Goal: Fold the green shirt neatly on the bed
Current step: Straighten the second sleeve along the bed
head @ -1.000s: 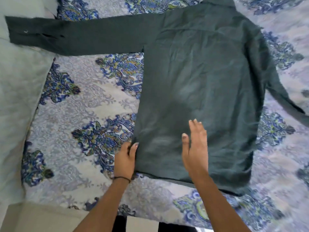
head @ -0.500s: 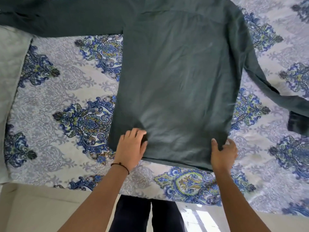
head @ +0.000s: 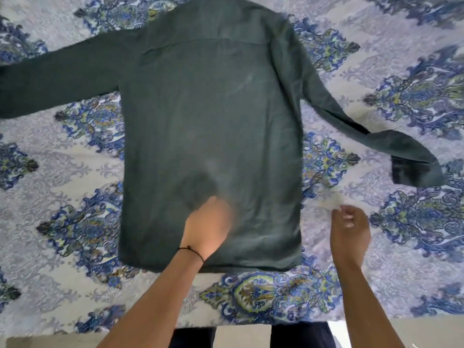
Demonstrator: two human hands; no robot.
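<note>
The green long-sleeved shirt (head: pixel 213 126) lies spread flat on the bed, back side up, collar at the far end and hem toward me. One sleeve stretches out to the left, the other angles down to the right with its cuff folded over. My left hand (head: pixel 208 227) lies on the lower back of the shirt, blurred by motion, its fingers pointing up the cloth. My right hand (head: pixel 350 227) hovers over the bedsheet just right of the shirt's lower edge, fingers loosely curled, holding nothing.
The bedsheet (head: pixel 401 259) has a blue and green floral pattern on a pale ground. The near edge of the bed runs along the bottom, with pale floor and my dark trousers (head: pixel 301 335) below it.
My right hand has let go of the shirt's right hem corner and moved off to the right. My left hand has left the left hem corner and slid onto the middle of the shirt.
</note>
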